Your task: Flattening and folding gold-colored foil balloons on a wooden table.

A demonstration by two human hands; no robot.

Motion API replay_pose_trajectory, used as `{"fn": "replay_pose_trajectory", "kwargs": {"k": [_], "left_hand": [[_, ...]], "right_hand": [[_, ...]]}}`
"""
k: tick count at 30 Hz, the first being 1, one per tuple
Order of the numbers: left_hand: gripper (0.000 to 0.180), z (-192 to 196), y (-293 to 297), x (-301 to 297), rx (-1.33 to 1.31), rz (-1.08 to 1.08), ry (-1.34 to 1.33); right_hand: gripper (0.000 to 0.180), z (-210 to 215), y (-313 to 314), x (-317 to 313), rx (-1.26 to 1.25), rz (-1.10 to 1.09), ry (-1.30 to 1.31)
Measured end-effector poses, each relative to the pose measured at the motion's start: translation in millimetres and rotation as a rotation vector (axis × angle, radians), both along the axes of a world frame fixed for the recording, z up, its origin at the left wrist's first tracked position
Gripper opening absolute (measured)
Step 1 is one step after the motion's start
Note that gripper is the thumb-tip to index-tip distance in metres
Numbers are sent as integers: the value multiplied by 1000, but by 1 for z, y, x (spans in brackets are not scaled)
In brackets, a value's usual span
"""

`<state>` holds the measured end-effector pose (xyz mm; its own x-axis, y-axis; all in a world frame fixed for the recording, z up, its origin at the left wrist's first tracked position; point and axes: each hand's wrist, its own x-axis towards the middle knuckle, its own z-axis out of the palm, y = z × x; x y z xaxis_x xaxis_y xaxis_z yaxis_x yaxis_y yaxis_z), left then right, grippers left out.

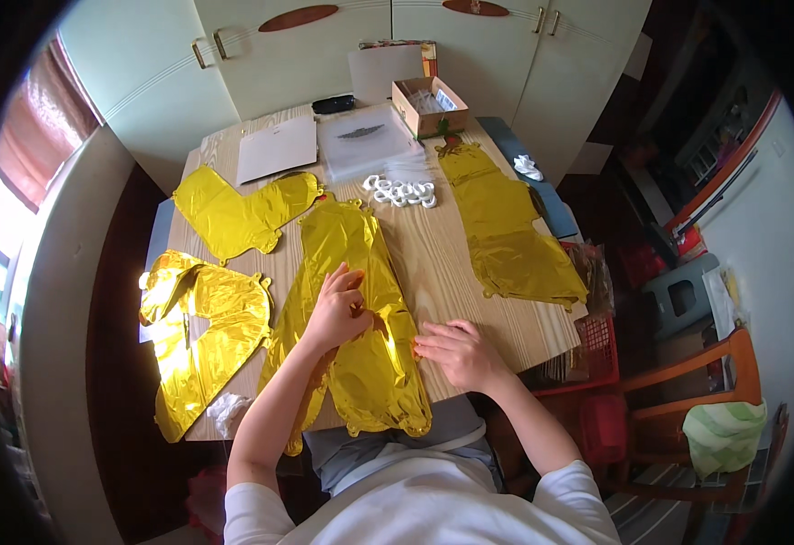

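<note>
A flat gold foil balloon (342,236) lies lengthwise in front of me, its near end hanging to the table edge by my lap. Over its middle is my left hand (338,311), fingers curled in toward the thumb; whatever they pinch is too small to make out. My right hand (458,354) rests at the balloon's right edge, its fingers stretched out and fingertips touching the foil. More flat gold foil pieces lie around: one folded piece (224,341) at the near left, another (233,218) at the far left, and a long one (506,218) on the right.
The wooden table (438,282) also bears white rings (401,192), clear plastic sleeves (369,145), a pale sheet (277,150) and an open cardboard box (429,104). Crumpled white plastic (230,413) sits at the near left edge. A wooden chair (687,409) stands to the right.
</note>
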<state>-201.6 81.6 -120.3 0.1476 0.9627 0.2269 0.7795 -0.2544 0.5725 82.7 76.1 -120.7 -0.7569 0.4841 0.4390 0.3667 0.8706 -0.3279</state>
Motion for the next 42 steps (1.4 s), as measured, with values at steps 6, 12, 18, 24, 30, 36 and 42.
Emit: {"fn": "replay_pose_trajectory", "kwargs": {"k": [6,12,18,24,30,36,42], "left_hand": [[33,11,-6,11,128,140,75],[38,39,-24,49,241,-343,379],[38,35,-35,64,264,-377,427],[36,38,-36,68,265,-356,484],[35,36,-29,69,234,-332,508],[33,39,-5,66,243,-260,550],[32,27,34,53,286,-151,609]], "right_hand": [[22,3,-1,-2,40,-8,37],[19,0,-1,-2,15,-13,20],[18,5,0,-3,22,-9,37],[18,3,0,-3,9,-23,56],[18,5,0,-3,18,-26,34],[19,6,1,-3,3,-18,37],[19,5,1,-3,4,-19,37]]}}
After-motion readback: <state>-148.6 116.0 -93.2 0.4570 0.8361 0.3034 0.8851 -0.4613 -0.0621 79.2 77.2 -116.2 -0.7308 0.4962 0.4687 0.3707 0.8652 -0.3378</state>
